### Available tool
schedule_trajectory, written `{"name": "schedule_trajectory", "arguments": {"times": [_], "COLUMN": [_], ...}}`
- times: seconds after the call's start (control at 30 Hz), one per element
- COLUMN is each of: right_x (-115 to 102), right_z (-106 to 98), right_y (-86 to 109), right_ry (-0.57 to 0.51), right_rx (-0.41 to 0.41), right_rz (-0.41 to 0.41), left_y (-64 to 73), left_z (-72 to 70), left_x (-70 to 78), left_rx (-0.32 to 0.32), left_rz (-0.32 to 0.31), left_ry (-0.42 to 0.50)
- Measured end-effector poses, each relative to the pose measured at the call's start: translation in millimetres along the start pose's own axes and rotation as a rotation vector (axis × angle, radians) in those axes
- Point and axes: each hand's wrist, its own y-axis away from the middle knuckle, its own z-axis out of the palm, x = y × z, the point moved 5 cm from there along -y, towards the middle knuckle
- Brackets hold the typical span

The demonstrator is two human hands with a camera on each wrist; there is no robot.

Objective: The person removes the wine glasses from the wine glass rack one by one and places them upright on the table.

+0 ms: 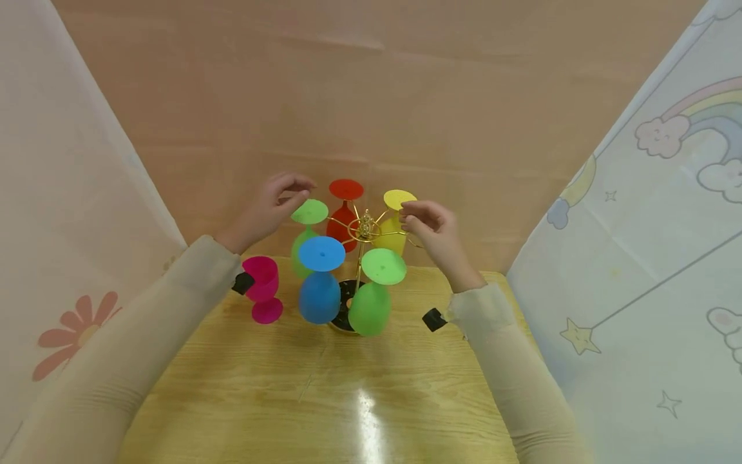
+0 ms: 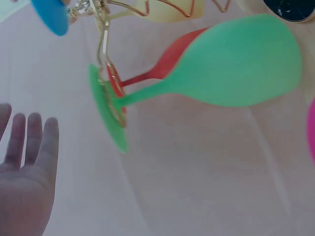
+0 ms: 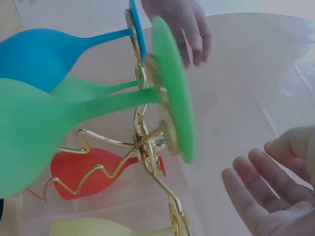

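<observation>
A gold goblet rack (image 1: 366, 227) carries several plastic goblets hung upside down by their bases. Among them are a blue goblet (image 1: 320, 298) and a green goblet (image 1: 371, 309) at the front, with a red goblet (image 1: 346, 189) at the back. My left hand (image 1: 272, 203) hovers beside the base of the left green goblet (image 1: 310, 211), fingers relaxed; the left wrist view shows a gap between them. Over at the right, my right hand (image 1: 437, 229) overlaps the edge of the yellow goblet (image 1: 400, 198) in the head view. Its fingers (image 3: 266, 187) are loosely extended and hold nothing.
A pink goblet (image 1: 262, 277) stands upright on the wooden table (image 1: 261, 399), left of the rack and close to the left sleeve. The rack's dark round base (image 1: 343, 309) rests on the table. Printed cloth walls enclose both sides, and a tan sheet (image 1: 371, 96) hangs behind.
</observation>
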Motion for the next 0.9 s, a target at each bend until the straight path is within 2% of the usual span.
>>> {"name": "schedule_trajectory", "arguments": {"times": [0.2,0.33,0.5,0.63,0.73,0.9], "right_x": [5.1,21.2,49.3,69.5,81.3,96.0], "right_z": [-10.5,-11.7,-9.0,-4.0,0.3,8.9], "right_y": [34.9,55.2,75.8,87.6,93.3,100.9], "right_ry": [-0.030,-0.080,-0.113,-0.110,-0.091,-0.055], "right_rx": [0.117,0.159,0.181,0.152,0.124,0.078], "right_rz": [-0.133,-0.159,-0.113,-0.050,-0.019,0.017], "left_y": [-25.3,-38.7,-47.9,-50.8,-53.7,-56.3], "left_z": [15.8,29.6,45.9,55.0,59.4,65.9], "left_x": [24.6,35.6,40.3,39.4,36.6,31.0], "left_rx": [-0.138,-0.230,-0.327,-0.379,-0.393,-0.418], "left_rz": [0.054,0.081,0.080,0.088,0.080,0.028], "left_ry": [-0.026,-0.047,-0.118,-0.180,-0.191,-0.188]}}
